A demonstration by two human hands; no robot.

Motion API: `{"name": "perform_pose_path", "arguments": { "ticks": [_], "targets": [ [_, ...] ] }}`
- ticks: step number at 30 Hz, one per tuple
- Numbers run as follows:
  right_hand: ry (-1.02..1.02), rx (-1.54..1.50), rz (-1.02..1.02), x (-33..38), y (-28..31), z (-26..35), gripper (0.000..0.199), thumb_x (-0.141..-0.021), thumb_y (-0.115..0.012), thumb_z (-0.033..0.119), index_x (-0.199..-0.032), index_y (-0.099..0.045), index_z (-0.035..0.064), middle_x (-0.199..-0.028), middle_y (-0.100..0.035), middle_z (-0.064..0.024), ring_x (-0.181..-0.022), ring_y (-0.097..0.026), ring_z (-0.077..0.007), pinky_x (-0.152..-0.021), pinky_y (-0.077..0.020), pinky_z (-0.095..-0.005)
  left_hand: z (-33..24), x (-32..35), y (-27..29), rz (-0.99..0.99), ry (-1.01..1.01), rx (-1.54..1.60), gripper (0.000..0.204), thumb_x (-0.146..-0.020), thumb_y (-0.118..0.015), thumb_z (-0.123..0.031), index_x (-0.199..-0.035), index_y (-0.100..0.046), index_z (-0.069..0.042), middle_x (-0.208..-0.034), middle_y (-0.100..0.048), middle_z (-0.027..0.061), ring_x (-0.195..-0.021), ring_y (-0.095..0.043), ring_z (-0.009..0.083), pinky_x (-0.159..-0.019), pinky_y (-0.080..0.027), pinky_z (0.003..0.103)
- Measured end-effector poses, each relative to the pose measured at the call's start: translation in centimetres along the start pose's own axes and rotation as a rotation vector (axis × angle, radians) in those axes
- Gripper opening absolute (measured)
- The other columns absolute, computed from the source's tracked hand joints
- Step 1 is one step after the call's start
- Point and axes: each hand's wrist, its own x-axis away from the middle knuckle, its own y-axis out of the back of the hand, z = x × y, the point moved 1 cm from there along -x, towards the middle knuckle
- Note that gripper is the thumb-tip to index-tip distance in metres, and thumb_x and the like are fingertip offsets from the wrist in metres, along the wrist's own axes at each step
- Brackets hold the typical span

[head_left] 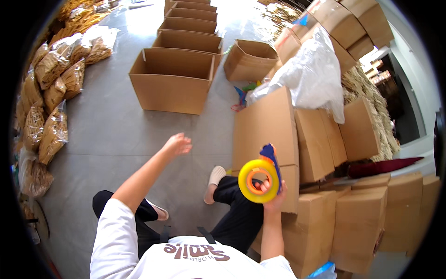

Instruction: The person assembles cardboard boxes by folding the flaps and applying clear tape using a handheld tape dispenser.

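My right hand (276, 201) is closed around a tape gun (260, 180). The dispenser has a dark blue frame, an orange hub and a thick yellow roll of tape, and it is held up in front of a closed cardboard carton (267, 128) at my right. Whether the tape gun touches that carton I cannot tell. Out over the grey floor, my left hand (178, 145) holds nothing, its fingers loosely apart. Ahead of it stands the nearest open-topped cardboard box (171, 93), the front one of a row of several.
Clear bags of tan strips (53, 132) line the left side. At the right are stacked cartons (355, 223), white plastic sheeting (304, 69) and a dark red object (383, 167). Another open box (248, 72) stands beside the row. Grey floor (107, 135) lies between.
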Motion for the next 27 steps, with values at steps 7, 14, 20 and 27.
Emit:
{"name": "perform_pose_path", "arguments": {
  "ticks": [7,14,20,27],
  "targets": [
    [0.282,0.231,-0.250,1.2,-3.8,1.7,0.055,-0.078,-0.059,0.022,-0.125,-0.040,0.0012,-0.105,-0.058,-0.0133,-0.098,-0.057,-0.0240,-0.096,-0.0399,-0.0361,9.7,9.1,0.2,0.000,0.315,-0.182,0.061,-0.082,-0.056,-0.011,-0.137,-0.029,-0.006,-0.117,-0.054,0.0121,-0.090,-0.062,0.0259,-0.071,-0.052,0.033],
    [0.545,1.056,-0.453,5.1,-4.9,8.0,0.047,-0.077,-0.069,0.019,-0.114,-0.047,-0.0011,-0.090,-0.059,-0.0091,-0.084,-0.058,-0.0157,-0.081,-0.0473,-0.0313,5.4,10.1,-7.5,0.139,-0.014,-0.525,0.043,-0.088,-0.051,-0.012,-0.130,-0.043,-0.011,-0.119,-0.056,0.0048,-0.095,-0.057,0.0146,-0.082,-0.045,0.029],
    [0.621,1.354,-0.671,9.1,-4.7,9.4,0.041,-0.080,-0.069,0.017,-0.108,-0.045,-0.0010,-0.097,-0.055,-0.0088,-0.086,-0.056,-0.0165,-0.077,-0.0454,-0.0291,4.2,9.4,-20.0,0.390,-0.753,-0.944,0.032,-0.089,-0.045,-0.005,-0.119,-0.053,-0.001,-0.123,-0.055,0.0097,-0.116,-0.048,0.0284,-0.099,-0.036,0.034],
    [0.626,1.075,-0.639,10.6,-3.6,9.0,0.039,-0.080,-0.066,0.011,-0.113,-0.047,0.0009,-0.085,-0.059,-0.0087,-0.074,-0.059,-0.0159,-0.072,-0.0492,-0.0292,7.6,8.7,-32.6,0.813,-1.022,-1.685,0.063,-0.073,-0.051,0.003,-0.135,-0.037,-0.005,-0.147,-0.023,0.0090,-0.134,-0.021,0.0352,-0.106,-0.027,0.045]
  ]
}}
